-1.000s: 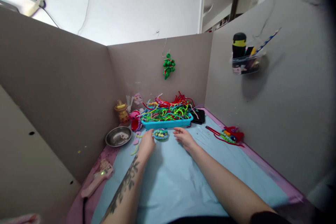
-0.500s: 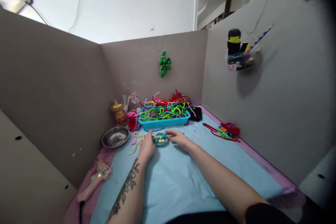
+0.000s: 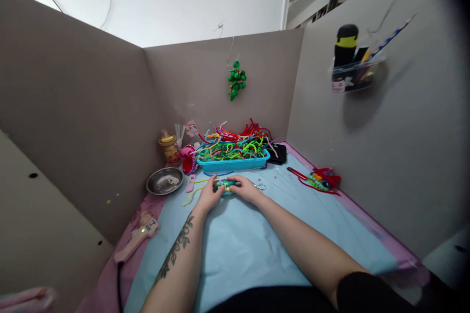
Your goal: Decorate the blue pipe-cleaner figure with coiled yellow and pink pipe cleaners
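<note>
A small round green and blue beaded piece (image 3: pixel 223 186) lies on the light blue sheet (image 3: pixel 249 249), just in front of a blue tray (image 3: pixel 232 163) heaped with coloured pipe cleaners. My left hand (image 3: pixel 208 196) pinches the piece from its left side. From the right, my right hand (image 3: pixel 248 189) closes its fingers on the same piece. A small metal ring (image 3: pixel 261 187) lies just right of my right hand.
A steel bowl (image 3: pixel 165 181) sits at the left, with an amber bottle (image 3: pixel 169 146) behind it. A pink tool with a green light (image 3: pixel 136 240) lies near left. Red and mixed pipe cleaner bits (image 3: pixel 320 178) lie at the right wall. Grey partitions surround the desk; a green ornament (image 3: pixel 236 80) hangs behind.
Both hands have closed in on the beaded piece from either side and now hold it; a second ago they lay apart beside it. The camera view shifted slightly.
</note>
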### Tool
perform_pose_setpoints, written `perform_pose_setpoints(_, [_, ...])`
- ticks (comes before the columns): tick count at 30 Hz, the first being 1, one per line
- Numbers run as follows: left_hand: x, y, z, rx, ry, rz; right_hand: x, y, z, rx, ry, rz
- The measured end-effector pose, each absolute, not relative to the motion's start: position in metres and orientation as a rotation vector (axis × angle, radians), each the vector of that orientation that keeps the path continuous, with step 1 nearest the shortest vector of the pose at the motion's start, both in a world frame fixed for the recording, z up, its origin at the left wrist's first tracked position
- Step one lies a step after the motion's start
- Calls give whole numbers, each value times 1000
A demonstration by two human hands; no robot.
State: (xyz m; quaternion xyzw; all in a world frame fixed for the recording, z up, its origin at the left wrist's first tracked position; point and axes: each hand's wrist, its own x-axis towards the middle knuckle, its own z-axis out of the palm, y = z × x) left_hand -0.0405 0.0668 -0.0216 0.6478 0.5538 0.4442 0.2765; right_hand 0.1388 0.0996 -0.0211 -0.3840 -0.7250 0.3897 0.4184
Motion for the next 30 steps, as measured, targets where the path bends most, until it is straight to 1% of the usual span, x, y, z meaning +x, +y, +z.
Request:
perform_pose_setpoints(9, [-40,62,-16,1699,1499,1192,134,95,-18,-985,-1918,747])
perform_pose_setpoints(13, [-39,63,-18,1712,1529,1185,132,95,-18,-1000,-1880,792])
perform_pose_setpoints(17, [-45,69,-23,1527,1438,1274,137,96,-20,-988,-1731,988])
perform_pose_setpoints(19, [-48,71,-25,1469,1401,1328,140,96,-21,-981,-1677,1037])
perform_pose_setpoints(22, [-49,71,-26,1507,1382,1318,140,95,-22,-960,-1706,1013])
perform_pose_setpoints(30, [-40,69,-26,1609,1408,1257,127,91,-16,-1012,-1837,816])
